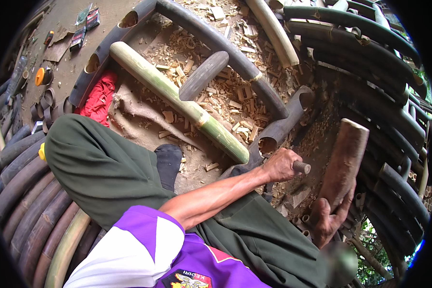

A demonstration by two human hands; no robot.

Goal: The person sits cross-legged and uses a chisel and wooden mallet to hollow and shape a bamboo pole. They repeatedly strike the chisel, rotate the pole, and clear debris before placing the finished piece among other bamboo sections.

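My left hand [282, 164] is closed round a short round wooden tool handle [301, 167]. The handle's butt end sticks out toward the right, and the rest of the tool is hidden by the fingers. Just beyond that hand lies a dark bamboo pole [289, 120] with an open cut end and a hole in its side. My right hand [327, 220], lower right, grips the lower end of a thick, worn wooden club [343, 161]. The club stands tilted to the right of the left hand, apart from the tool handle.
A green bamboo pole [163, 91] crosses the ground ahead, with a short dark piece [204, 76] against it. Notched dark poles [103, 50] and wood chips [245, 93] lie beyond. Bamboo stacks rise at right [360, 62] and left [33, 211]. A red cloth [97, 97] lies left.
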